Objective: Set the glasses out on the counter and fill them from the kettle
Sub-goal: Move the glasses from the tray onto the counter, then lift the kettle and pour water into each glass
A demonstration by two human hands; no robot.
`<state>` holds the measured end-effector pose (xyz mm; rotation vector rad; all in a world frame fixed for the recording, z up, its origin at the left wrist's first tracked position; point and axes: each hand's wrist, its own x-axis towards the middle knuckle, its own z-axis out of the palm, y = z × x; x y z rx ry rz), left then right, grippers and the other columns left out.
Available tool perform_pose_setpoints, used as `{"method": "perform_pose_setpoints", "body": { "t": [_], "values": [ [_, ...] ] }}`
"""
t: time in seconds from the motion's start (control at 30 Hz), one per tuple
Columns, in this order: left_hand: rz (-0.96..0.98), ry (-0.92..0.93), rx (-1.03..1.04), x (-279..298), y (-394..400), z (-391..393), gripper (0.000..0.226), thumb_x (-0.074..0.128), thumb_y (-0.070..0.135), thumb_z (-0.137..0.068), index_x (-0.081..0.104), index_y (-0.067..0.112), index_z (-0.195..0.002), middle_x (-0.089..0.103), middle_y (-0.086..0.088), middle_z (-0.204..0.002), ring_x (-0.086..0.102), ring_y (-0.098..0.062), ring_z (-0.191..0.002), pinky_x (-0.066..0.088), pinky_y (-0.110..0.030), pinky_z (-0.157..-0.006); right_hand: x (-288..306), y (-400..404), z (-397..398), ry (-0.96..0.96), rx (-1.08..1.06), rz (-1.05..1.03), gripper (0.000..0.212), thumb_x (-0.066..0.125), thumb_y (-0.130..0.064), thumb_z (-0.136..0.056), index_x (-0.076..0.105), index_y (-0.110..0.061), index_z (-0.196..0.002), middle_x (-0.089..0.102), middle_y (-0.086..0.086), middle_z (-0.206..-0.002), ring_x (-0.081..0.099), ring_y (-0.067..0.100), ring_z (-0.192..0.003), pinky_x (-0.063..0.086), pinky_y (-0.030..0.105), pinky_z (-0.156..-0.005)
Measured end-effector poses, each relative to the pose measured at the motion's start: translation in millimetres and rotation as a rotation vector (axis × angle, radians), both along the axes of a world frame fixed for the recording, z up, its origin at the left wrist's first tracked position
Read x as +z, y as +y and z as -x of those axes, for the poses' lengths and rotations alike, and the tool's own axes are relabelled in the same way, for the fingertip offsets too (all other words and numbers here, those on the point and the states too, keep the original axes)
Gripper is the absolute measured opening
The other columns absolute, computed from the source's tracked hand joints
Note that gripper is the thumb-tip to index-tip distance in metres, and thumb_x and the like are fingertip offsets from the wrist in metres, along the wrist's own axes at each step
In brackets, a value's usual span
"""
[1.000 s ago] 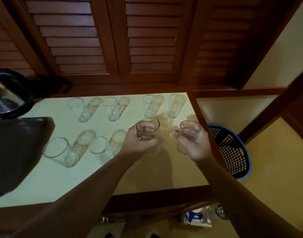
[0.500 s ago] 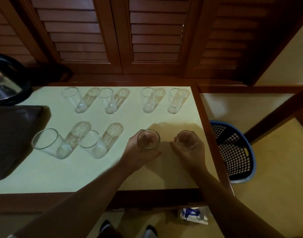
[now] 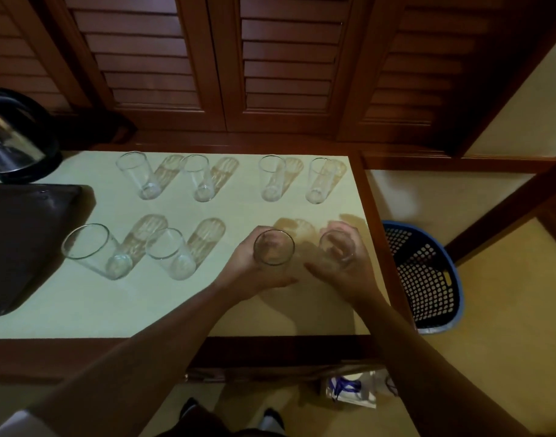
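Left hand (image 3: 254,269) and right hand (image 3: 346,266) each grip a glass near the counter (image 3: 81,310) right edge; apparently eight glasses in all

Pale counter (image 3: 81,310): eight glasses (image 3: 172,253), dark tray (image 3: 21,241), kettle (image 3: 15,143).

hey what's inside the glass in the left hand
Nothing visible: the glass in the left hand looks empty, fingers showing through it. Its base is hidden by the hand.
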<state>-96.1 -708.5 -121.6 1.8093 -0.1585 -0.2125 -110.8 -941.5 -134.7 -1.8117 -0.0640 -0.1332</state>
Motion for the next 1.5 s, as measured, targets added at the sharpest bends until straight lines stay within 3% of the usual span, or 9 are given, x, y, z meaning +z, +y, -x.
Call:
{"method": "perform_pose_setpoints", "body": {
  "t": [0.1,0.23,0.47,0.7,0.77,0.97,1.13,1.33,1.5],
  "values": [
    [-0.001,-0.005,-0.053,27,13,4,0.12,0.105,0.047,-0.04,0.048,0.033,-0.146,0.059,0.004,-0.148,0.055,0.001,-0.137,0.045,-0.022,-0.112,30,-14,9,0.046,0.035,0.022,0.11,0.099,-0.031,-0.068,0.035,-0.031,-0.158,0.05,-0.015,-0.154,0.044,0.006,-0.148,0.038,0.04,-0.122],
    [0.021,-0.037,-0.127,87,40,9,0.122,0.101,0.04,-0.05,0.04,0.042,-0.155,0.046,0.01,-0.164,0.034,0.003,-0.155,0.027,-0.023,-0.125,81,-8,8,-0.148,0.092,0.066,0.089,0.089,-0.026,-0.079,0.041,-0.026,-0.155,0.049,-0.002,-0.161,0.04,0.011,-0.152,0.03,0.046,-0.127],
    [-0.06,-0.175,0.056,175,110,4,0.055,0.089,0.029,-0.076,0.071,0.018,-0.127,0.074,-0.005,-0.126,0.069,-0.013,-0.123,0.056,-0.034,-0.11,149,79,-37,-0.221,0.122,0.175,0.033,0.086,-0.036,-0.08,0.069,-0.029,-0.108,0.08,-0.006,-0.094,0.076,0.012,-0.089,0.06,0.043,-0.081],
    [-0.278,-0.333,0.261,206,238,-18,0.024,0.086,0.021,-0.087,0.077,0.011,-0.107,0.079,-0.005,-0.11,0.076,-0.006,-0.097,0.061,-0.023,-0.089,172,191,-71,-0.159,0.308,0.102,0.045,0.087,-0.04,-0.079,0.068,-0.027,-0.118,0.078,-0.003,-0.105,0.073,0.016,-0.093,0.057,0.035,-0.085],
    [-0.273,-0.336,0.31,208,281,-23,0.023,0.082,0.014,-0.09,0.075,0.006,-0.11,0.077,-0.008,-0.11,0.073,0.002,-0.087,0.057,-0.012,-0.077,173,226,-81,-0.129,0.343,0.085,0.041,0.087,-0.033,-0.083,0.068,-0.027,-0.119,0.078,-0.003,-0.107,0.072,0.017,-0.096,0.057,0.038,-0.085],
    [-0.239,-0.291,0.359,183,421,-57,0.02,0.082,0.004,-0.089,0.076,0.015,-0.103,0.079,-0.013,-0.106,0.076,-0.015,-0.099,0.058,-0.026,-0.095,172,340,-117,-0.114,0.337,0.127,0.045,0.08,-0.053,-0.077,0.066,-0.04,-0.117,0.078,-0.014,-0.107,0.072,0.009,-0.099,0.058,0.041,-0.094],
    [-0.198,-0.277,0.32,165,502,-90,0.023,0.082,-0.005,-0.085,0.073,0.005,-0.103,0.072,-0.008,-0.092,0.07,-0.02,-0.09,0.056,-0.015,-0.084,163,433,-143,-0.093,0.277,0.064,0.044,0.078,-0.055,-0.075,0.068,-0.036,-0.114,0.08,-0.009,-0.104,0.074,0.016,-0.097,0.06,0.045,-0.089],
    [-0.138,-0.335,0.436,150,574,-132,0.031,0.079,-0.007,-0.087,0.067,0.018,-0.099,0.068,0.0,-0.091,0.066,0.003,-0.079,0.052,-0.013,-0.087,151,525,-177,-0.107,0.152,0.01,0.045,0.08,-0.049,-0.073,0.07,-0.03,-0.113,0.074,-0.008,-0.109,0.072,0.007,-0.091,0.058,0.028,-0.077],
    [0.032,-0.144,0.706,124,604,-167,0.043,0.086,0.026,-0.086,0.057,0.026,-0.118,0.066,0.004,-0.118,0.065,-0.02,-0.12,0.047,-0.035,-0.108,137,576,-221,-0.196,-0.022,0.021,0.036,0.082,-0.036,-0.085,0.067,-0.026,-0.116,0.069,-0.012,-0.118,0.067,0.001,-0.095,0.053,0.019,-0.078]
  ]
}}
